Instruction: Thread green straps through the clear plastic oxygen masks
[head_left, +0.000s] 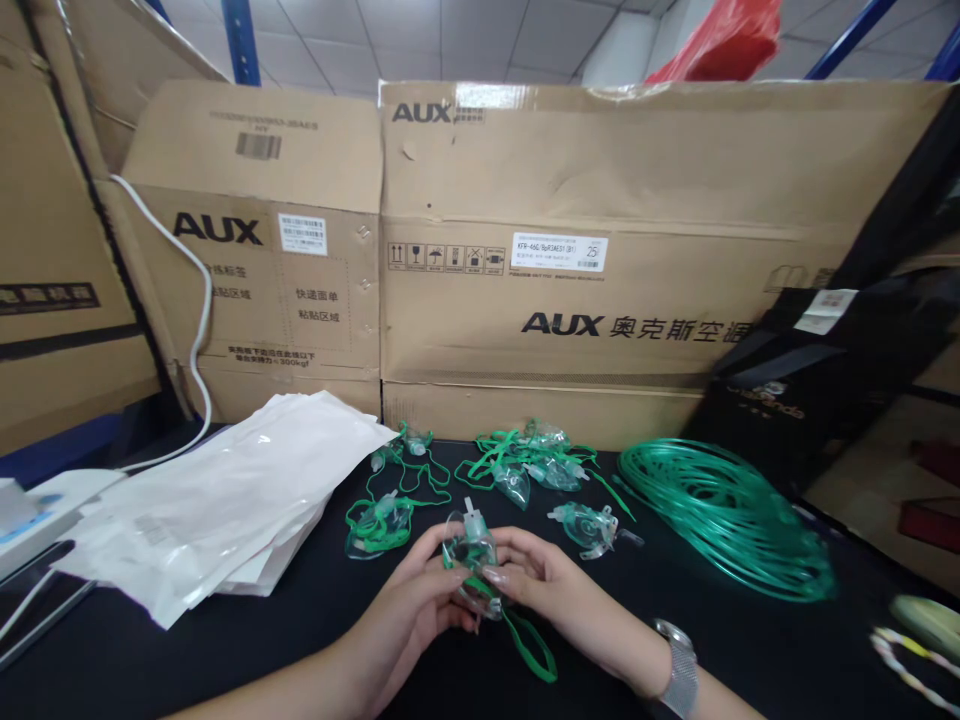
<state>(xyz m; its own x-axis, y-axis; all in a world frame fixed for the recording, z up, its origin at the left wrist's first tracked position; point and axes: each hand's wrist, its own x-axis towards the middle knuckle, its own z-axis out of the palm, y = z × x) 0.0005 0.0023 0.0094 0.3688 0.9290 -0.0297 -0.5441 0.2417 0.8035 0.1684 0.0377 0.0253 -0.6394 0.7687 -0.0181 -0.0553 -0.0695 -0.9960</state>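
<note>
Both my hands hold one clear plastic oxygen mask (471, 545) with a green elastic strap (534, 645) over the black table (225, 650). My left hand (409, 610) grips its left side with curled fingers. My right hand (536, 575) pinches its right side; a metal watch (679, 665) is on that wrist. The strap trails down toward me. Several more masks with green straps (525, 470) lie just beyond my hands, one (379, 520) to the left and one (589, 525) to the right.
A stack of white pouches (217, 500) lies at the left. A coil of green tubing (727, 515) lies at the right. Large AUX cardboard boxes (570, 250) wall off the back. A black bag (825, 370) leans at the right, a white device (30, 510) at far left.
</note>
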